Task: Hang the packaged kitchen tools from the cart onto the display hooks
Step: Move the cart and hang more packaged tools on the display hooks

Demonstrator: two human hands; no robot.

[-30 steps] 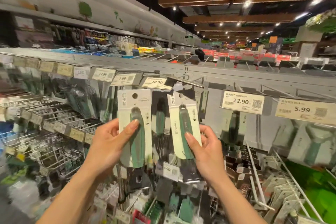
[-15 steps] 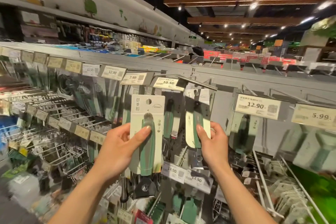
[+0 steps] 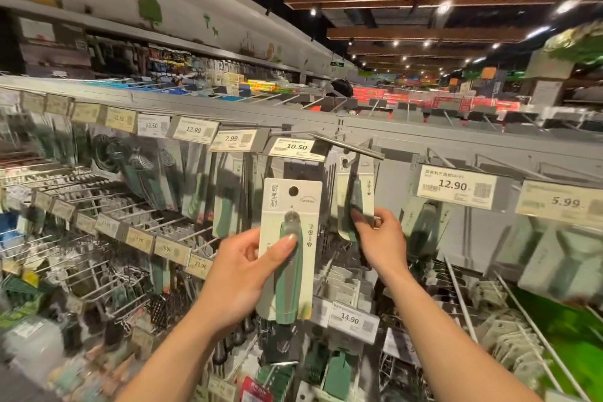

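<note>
At the grey pegboard wall of a supermarket's kitchenware aisle, a person hangs stock with a pack in each hand. The right hand (image 3: 381,238) pinches the lower part of a pale card pack holding a green-handled kitchen tool (image 3: 356,196), lifted so that its punched top sits at the metal display hook (image 3: 349,147) just beside the white 10.50 price tag (image 3: 297,147). Blur makes it impossible to tell whether the hole is over the tip.

The left hand (image 3: 241,274) grips a second white card pack with a green-handled tool under a clear blister (image 3: 290,258), thumb laid across the handle. This pack is held upright in front of the shelf, lower than the first and to its left, and its round hang hole is free. The cart is out of view.

The step in hand appears to be threading the right-hand pack. The next move likely calls for sliding that card back along the hook and letting go. The left-hand pack could then be raised so its hole meets the same tip squarely.
</note>
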